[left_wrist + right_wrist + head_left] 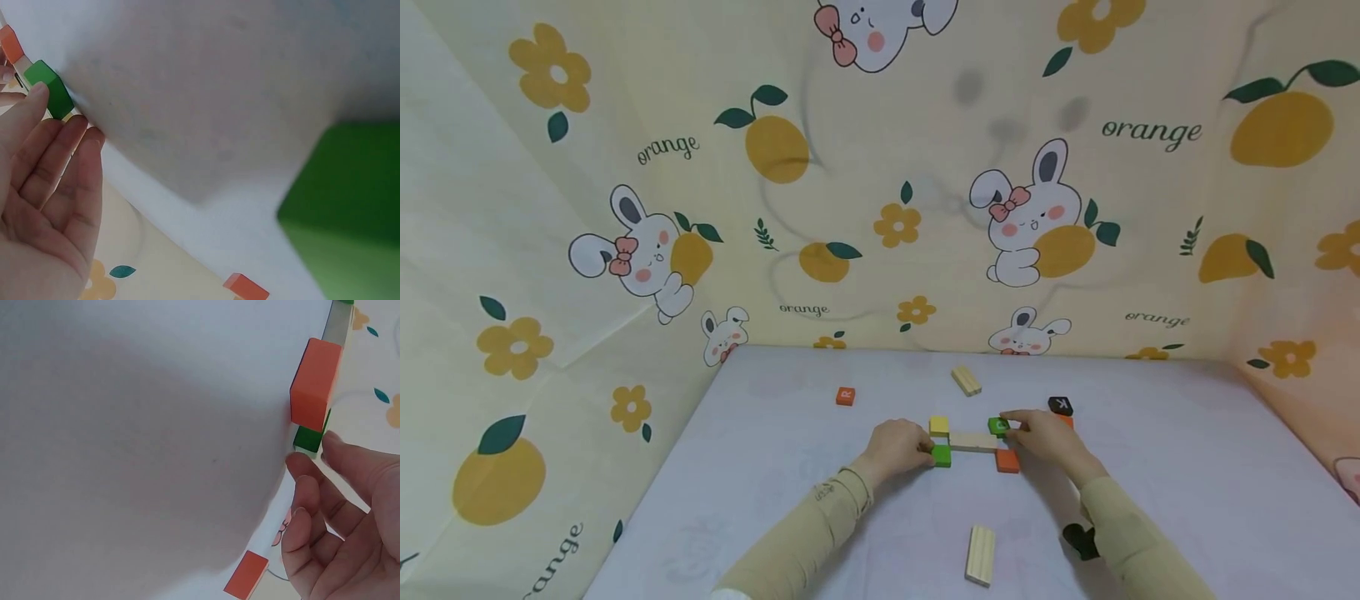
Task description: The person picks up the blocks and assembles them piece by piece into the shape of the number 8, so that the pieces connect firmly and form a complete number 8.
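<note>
My left hand (895, 450) pinches a green block (942, 456) at the left end of a flat wooden plank (973, 442); the left wrist view shows the thumb against this green block (51, 90). At the plank's far right corner, my right hand (1048, 437) pinches a green lettered block (997, 427) between thumb and forefinger. It appears as a small green block (308, 439) in the right wrist view, partly hidden by an orange block (315, 384). A yellow block (939, 426) sits at the far left corner, an orange block (1007, 461) at the near right.
Further back lie an orange R block (846, 396), a loose plank (966, 381) and a black K block (1061, 406). Another orange block (1065, 422) is partly behind the right hand. One plank (981, 556) lies in front; a black object (1080, 542) shows beside the right sleeve.
</note>
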### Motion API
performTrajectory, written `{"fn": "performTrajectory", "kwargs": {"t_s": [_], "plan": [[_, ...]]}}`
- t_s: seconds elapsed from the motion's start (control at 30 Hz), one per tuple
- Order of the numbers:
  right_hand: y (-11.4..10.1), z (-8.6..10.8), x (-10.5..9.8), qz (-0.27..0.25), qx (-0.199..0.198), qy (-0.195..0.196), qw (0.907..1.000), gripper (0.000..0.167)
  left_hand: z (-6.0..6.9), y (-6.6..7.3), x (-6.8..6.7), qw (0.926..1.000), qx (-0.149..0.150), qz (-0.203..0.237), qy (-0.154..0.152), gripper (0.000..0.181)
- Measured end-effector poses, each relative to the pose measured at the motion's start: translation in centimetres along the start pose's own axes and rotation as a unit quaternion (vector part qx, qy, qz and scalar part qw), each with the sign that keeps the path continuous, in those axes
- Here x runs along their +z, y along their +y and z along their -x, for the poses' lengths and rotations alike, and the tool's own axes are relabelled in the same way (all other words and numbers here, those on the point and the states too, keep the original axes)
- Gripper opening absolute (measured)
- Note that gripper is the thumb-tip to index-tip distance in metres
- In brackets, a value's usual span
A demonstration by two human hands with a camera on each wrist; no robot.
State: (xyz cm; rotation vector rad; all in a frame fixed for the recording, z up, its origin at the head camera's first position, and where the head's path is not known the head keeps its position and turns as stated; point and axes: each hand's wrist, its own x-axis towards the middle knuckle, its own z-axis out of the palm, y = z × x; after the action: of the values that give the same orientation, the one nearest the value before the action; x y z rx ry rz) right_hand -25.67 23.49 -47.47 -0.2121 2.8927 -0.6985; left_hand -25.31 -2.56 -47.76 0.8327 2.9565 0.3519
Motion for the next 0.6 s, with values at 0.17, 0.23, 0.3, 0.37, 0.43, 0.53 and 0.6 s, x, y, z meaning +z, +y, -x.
{"fn": "performTrajectory", "kwargs": {"t_s": [0.17,0.23,0.3,0.37,0.43,0.53,0.6], "plan": [[0.05,0.21,0.0,-0.006,-0.001,0.004,1.0,0.035,0.07,-0.09,0.13,1.0,0.002,-0.005,0.006,0.021],[0.04,0.29,-0.07,0.005,-0.001,0.005,1.0,0.034,0.09,-0.12,0.11,1.0,0.001,-0.005,0.006,0.021],[-0.03,0.38,-0.16,0.017,0.003,0.008,0.9998,0.032,0.08,-0.13,0.06,1.0,0.001,-0.004,0.006,0.021],[-0.1,0.49,-0.33,0.035,-0.001,0.015,0.9993,0.029,0.09,-0.13,0.0,1.0,0.0,-0.002,0.005,0.022],[-0.13,0.59,-0.44,0.054,-0.005,0.024,0.9982,0.027,0.08,-0.09,-0.07,1.0,0.001,-0.003,0.005,0.022],[-0.11,0.68,-0.44,0.066,-0.009,0.028,0.9974,0.026,0.05,-0.05,-0.14,1.0,0.002,-0.005,0.003,0.021],[-0.04,0.66,-0.29,0.064,-0.008,0.026,0.9976,0.029,0.0,-0.03,-0.17,1.0,0.004,-0.008,0.002,0.021]]}}
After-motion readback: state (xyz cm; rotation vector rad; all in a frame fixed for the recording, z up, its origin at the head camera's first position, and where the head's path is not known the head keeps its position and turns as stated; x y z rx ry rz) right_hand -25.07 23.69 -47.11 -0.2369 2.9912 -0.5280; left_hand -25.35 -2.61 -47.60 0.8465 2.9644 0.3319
